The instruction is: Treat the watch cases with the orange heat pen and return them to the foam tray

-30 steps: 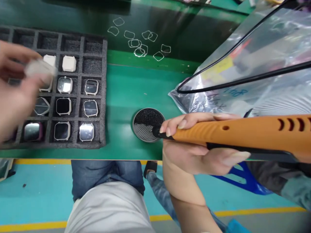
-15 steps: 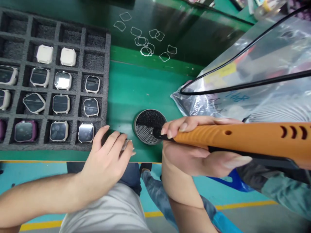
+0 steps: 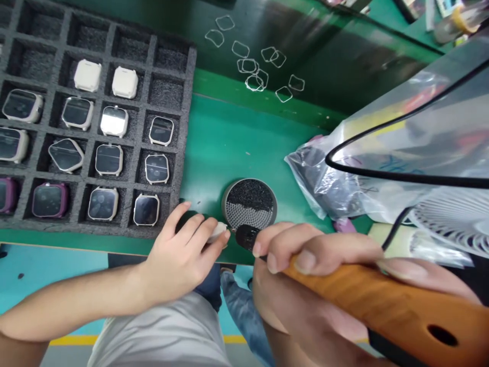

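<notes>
My left hand (image 3: 191, 247) is beside the foam tray's near right corner, fingers bent around a small pale piece (image 3: 218, 232), which looks like a watch case. Most of that piece is hidden under the fingers. My right hand (image 3: 305, 255) grips an orange handheld power tool (image 3: 351, 285) with a black nose (image 3: 247, 236). The nose points left, close to the pale piece and just in front of a round tin (image 3: 250, 205). Grey mesh and black curly filling show in the tin. Whether tip and piece touch, I cannot tell.
Several square watches (image 3: 109, 159) sit in the compartments of a dark foam tray (image 3: 182, 127) on the left. Thin white frames (image 3: 254, 81) lie at the back. A clear plastic bag (image 3: 367, 132), a black cable (image 3: 412, 179) and a white grille (image 3: 454, 219) occupy the right side.
The orange tool has swung, its rear now nearer me, and its nose has left the tin's mesh for the pale piece. More of that piece shows. The view has shifted slightly.
</notes>
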Motion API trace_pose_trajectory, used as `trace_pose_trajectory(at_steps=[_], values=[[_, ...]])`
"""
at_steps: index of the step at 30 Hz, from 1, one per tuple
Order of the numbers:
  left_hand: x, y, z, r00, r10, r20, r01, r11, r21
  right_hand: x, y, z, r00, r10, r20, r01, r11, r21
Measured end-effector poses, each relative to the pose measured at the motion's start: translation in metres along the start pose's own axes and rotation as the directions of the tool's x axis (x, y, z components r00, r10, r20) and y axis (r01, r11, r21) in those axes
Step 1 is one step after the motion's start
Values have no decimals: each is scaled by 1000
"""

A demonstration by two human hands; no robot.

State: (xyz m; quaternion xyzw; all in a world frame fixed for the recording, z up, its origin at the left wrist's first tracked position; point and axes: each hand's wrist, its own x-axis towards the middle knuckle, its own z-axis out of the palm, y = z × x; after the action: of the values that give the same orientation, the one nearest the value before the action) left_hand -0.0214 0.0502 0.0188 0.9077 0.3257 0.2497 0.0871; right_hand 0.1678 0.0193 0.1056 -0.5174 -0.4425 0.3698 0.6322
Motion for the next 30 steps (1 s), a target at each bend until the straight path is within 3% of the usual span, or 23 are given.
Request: trace_pose_trajectory(at_steps=[3,7,17,22,27,30], values=[[-1,0,1,1000,-6,-28,6,1000,-11,-1,10,8,992,-107,-71,108,994,1],[0,0,1,999,-13,-48,12,1000,-14,0,24,15,979,-138,-150,143,990,20],[-2,1,3,999,-9,-49,8,1000,-5,1,28,22,980,-156,-125,159,987,15],[-1,0,4,997,-27,-75,26,1000,-10,7,23,27,988,-154,-33,155,988,27],[0,0,4,997,-24,-78,24,1000,-6,7,27,27,983,-177,-55,180,982,51],[1,0,5,997,-24,-78,24,1000,3,7,33,21,987,-160,17,158,984,85]])
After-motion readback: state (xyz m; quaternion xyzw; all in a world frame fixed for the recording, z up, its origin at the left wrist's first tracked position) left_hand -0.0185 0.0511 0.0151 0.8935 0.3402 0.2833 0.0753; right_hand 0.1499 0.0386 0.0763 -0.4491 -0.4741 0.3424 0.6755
